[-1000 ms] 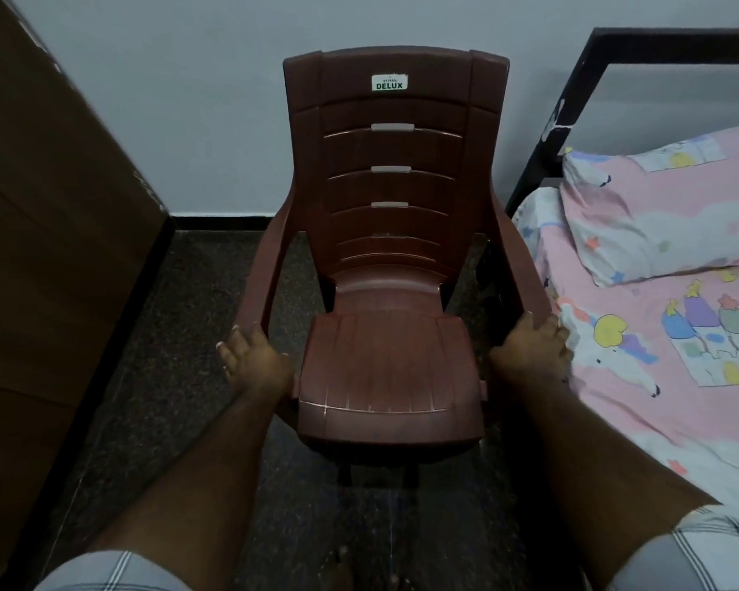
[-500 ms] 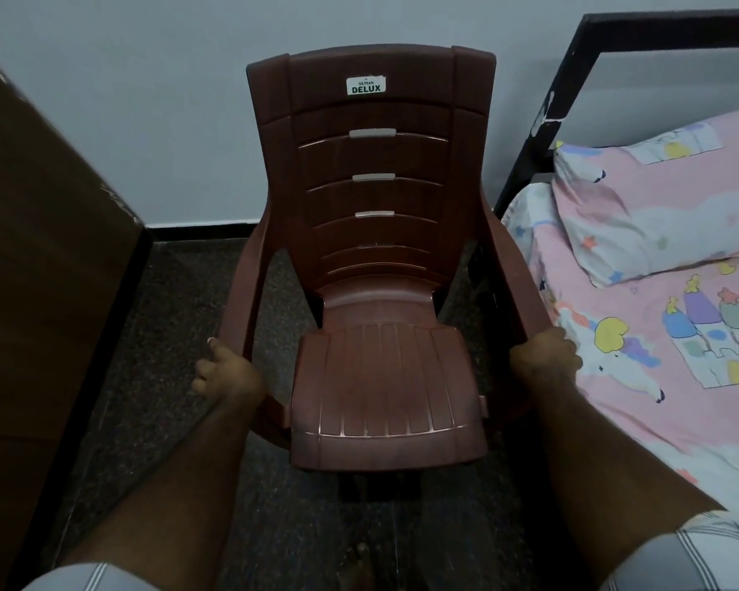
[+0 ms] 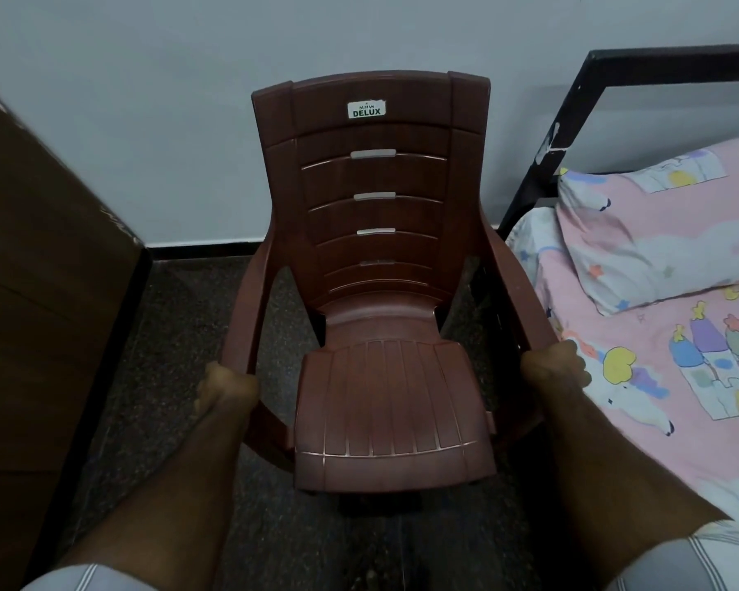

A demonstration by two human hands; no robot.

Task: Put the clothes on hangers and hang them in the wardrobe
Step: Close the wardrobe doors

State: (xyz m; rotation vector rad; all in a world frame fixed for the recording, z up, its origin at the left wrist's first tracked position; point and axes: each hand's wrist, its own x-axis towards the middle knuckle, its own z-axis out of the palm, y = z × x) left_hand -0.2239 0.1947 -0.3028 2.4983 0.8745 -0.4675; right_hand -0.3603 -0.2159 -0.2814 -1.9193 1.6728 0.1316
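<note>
While no clothes or hangers show anywhere, the task looks barely begun. Outward of the left hand [image 3: 227, 388], whose fingers curl round the brown plastic chair [image 3: 380, 292] armrest, stands a brown wooden panel [image 3: 39, 270], perhaps the wardrobe. The right hand [image 3: 553, 368] grips the other armrest, with the bed [image 3: 658, 356] just beyond its fingers.

One brown plastic chair [image 3: 376, 292], one bed [image 3: 658, 377] bearing one pillow [image 3: 666, 232], two hands.
</note>
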